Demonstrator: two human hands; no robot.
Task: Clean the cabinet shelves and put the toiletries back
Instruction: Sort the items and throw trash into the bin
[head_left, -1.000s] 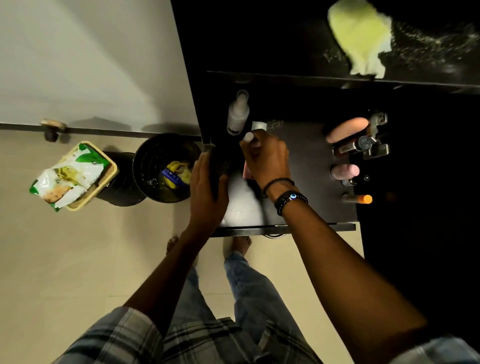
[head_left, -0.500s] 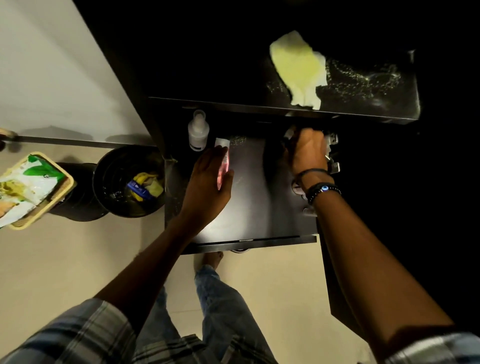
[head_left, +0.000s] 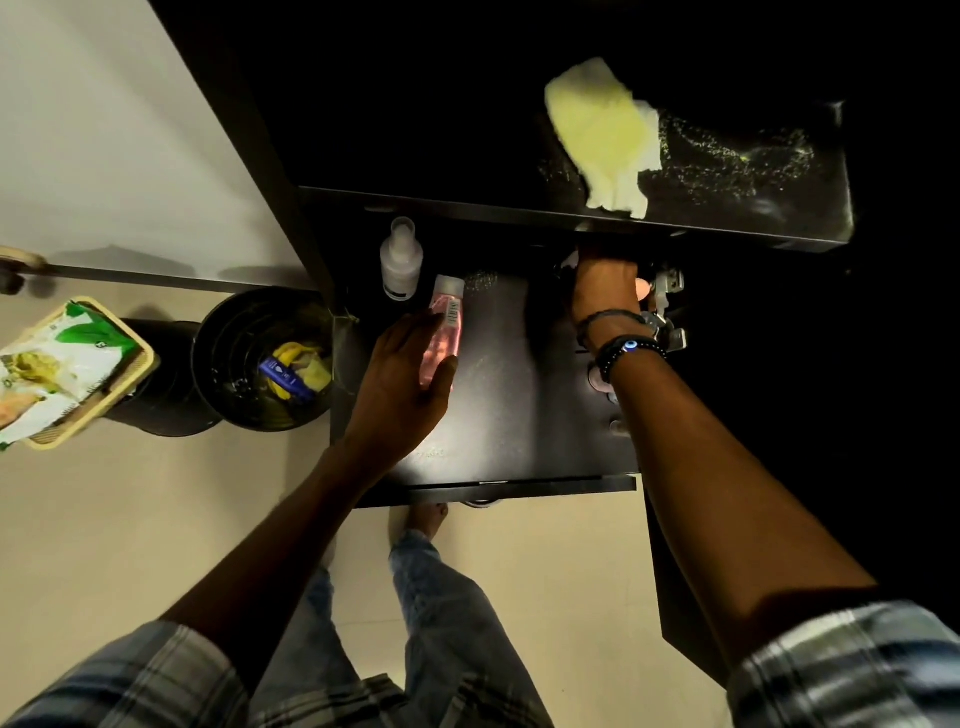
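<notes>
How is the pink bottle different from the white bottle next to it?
The pink bottle is see-through pink; the white bottle is cloudy white. The left hand holds the pink bottle; no hand touches the white bottle. Both are small capped bottles at the left side of the dark shelf.

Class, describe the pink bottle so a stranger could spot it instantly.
Find the dark cabinet's lower shelf. Near its back left corner, beside a white spray bottle, the left hand holds the pink bottle. It alone is clear pink with a white cap.
</notes>
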